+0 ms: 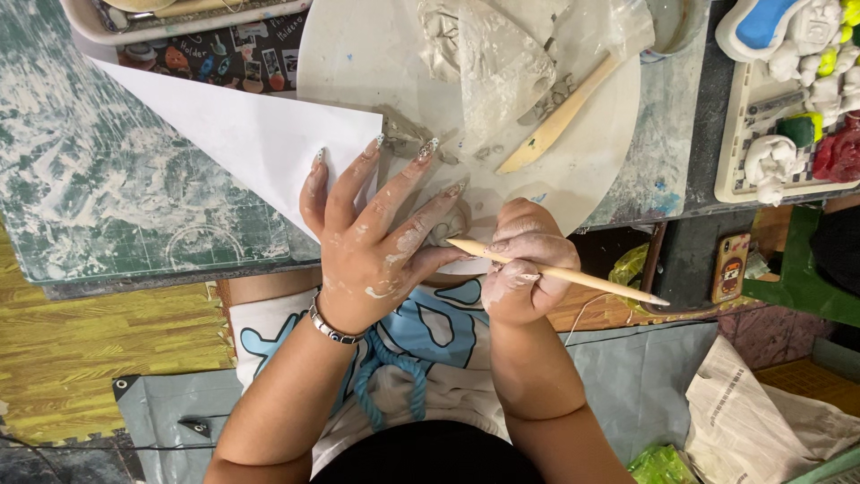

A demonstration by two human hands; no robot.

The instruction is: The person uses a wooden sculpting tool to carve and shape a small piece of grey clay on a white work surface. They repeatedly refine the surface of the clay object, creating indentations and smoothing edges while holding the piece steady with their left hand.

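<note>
Bright even overhead light, soft faint shadows, sharp focus, no glare

A printed sheet (215, 56) lies at the top left of the desk, partly under a tray: dark, with rows of small colourful pictures and pale lettering.

A phone (731, 266) rests at the right, below the desk edge, upright and rectangular; its case is orange with a small cartoon figure in red and white, and the screen does not show.

A crumpled newspaper (748, 403) lies on the floor at the lower right, greyish white with dark print.

A green plastic bag (661, 466) sits beside it, at the bottom edge.
</note>
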